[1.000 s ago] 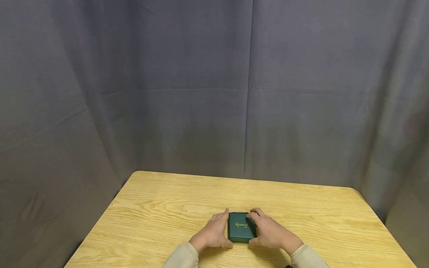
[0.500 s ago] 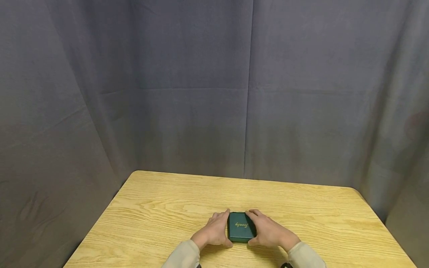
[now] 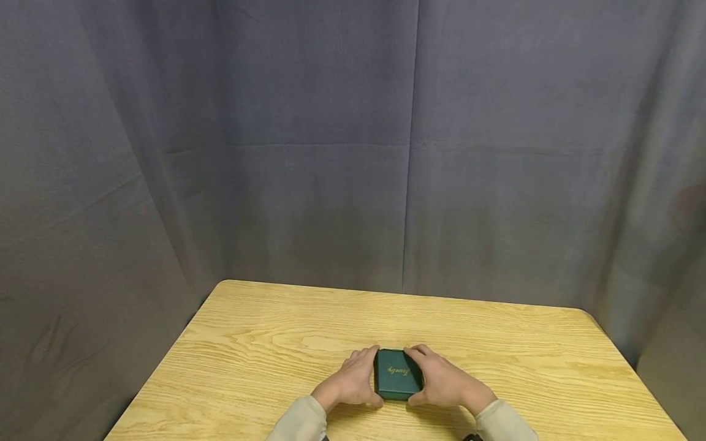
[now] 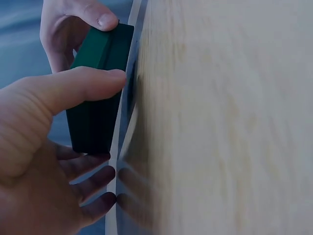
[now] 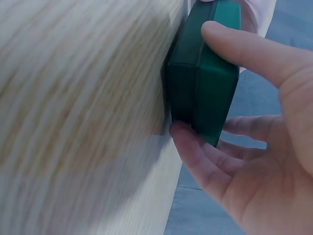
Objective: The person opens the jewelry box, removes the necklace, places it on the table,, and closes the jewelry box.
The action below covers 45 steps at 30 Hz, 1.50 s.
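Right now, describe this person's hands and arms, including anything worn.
The left hand and right hand are bare: no gloves or rings visible. Plain, pale beige sleeves end at the wrists. A small dark object, too cut off to identify, shows by the right sleeve.

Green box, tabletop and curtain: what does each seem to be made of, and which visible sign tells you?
Green box: perhaps leatherette-covered card or plastic; smooth, with a soft sheen and gold lettering.
Tabletop: wood or wood-look laminate, I can't tell which; pale yellow grain.
Curtain: probably cloth, matt; soft folds and creases.
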Tool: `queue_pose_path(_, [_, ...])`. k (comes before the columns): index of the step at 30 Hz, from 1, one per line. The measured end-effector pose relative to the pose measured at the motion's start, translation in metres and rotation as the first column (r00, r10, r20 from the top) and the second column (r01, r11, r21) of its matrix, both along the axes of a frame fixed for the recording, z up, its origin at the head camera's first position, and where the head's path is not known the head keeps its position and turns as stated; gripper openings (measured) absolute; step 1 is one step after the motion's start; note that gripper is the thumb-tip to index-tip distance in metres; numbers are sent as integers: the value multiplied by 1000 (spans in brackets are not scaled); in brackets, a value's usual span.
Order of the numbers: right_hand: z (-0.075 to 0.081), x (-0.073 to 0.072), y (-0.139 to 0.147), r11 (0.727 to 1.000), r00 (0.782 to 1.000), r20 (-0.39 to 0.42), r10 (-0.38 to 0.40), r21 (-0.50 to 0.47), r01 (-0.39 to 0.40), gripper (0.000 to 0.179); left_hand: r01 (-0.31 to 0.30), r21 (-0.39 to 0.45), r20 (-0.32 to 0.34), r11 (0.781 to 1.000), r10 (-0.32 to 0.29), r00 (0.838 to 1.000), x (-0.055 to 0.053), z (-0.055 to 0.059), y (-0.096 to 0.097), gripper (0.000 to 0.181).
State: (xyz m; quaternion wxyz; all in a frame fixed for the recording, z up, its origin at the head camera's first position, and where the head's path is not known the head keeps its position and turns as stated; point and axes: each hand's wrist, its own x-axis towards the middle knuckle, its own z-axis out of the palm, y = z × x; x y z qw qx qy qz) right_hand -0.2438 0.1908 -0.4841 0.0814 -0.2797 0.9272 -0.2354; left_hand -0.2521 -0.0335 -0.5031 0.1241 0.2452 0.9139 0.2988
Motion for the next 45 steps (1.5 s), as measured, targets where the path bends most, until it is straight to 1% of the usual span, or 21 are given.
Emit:
queue_pose_path(4, [4,1,-1,1000,1000,5,-9,-5,9,95,-7,48,30,999,6,1000,1,1,-1,105])
queue_pose_path(7, [7,1,-1,1000,1000,11,-20,-11,20,95,-2,89,38,996,-1,999,2,3,-2,106])
queue_pose_path(12, [10,2,-1,999,999,15,-36,-35,37,99,8,181,73,983,-21,997,2,6,-5,107])
queue_pose_path(17, [13,3,-1,998,999,6,-43,-45,43,100,13,238,91,971,-36,995,1,7,-7,107])
queue_pose_path(22, [18,5,-1,998,999,-7,-39,-43,38,98,14,296,135,955,-56,989,1,8,-8,107])
queue_pose_path(28, [22,6,-1,999,999,-28,-39,-35,38,99,-11,349,179,937,-55,982,2,9,-9,108])
queue_pose_path(32, [25,7,-1,999,998,-41,-40,-36,39,99,-20,381,182,924,-53,982,3,9,-10,108])
queue_pose_path(37, [29,7,-1,998,999,-37,-30,-52,28,98,-11,417,171,909,-67,983,3,8,-10,108])
queue_pose_path(41, [34,7,0,997,999,-31,-16,-70,14,95,-13,449,188,893,-80,979,4,8,-10,109])
queue_pose_path(45, [40,8,1,996,999,-35,-5,-87,2,94,-27,492,211,870,-89,973,5,9,-9,110])
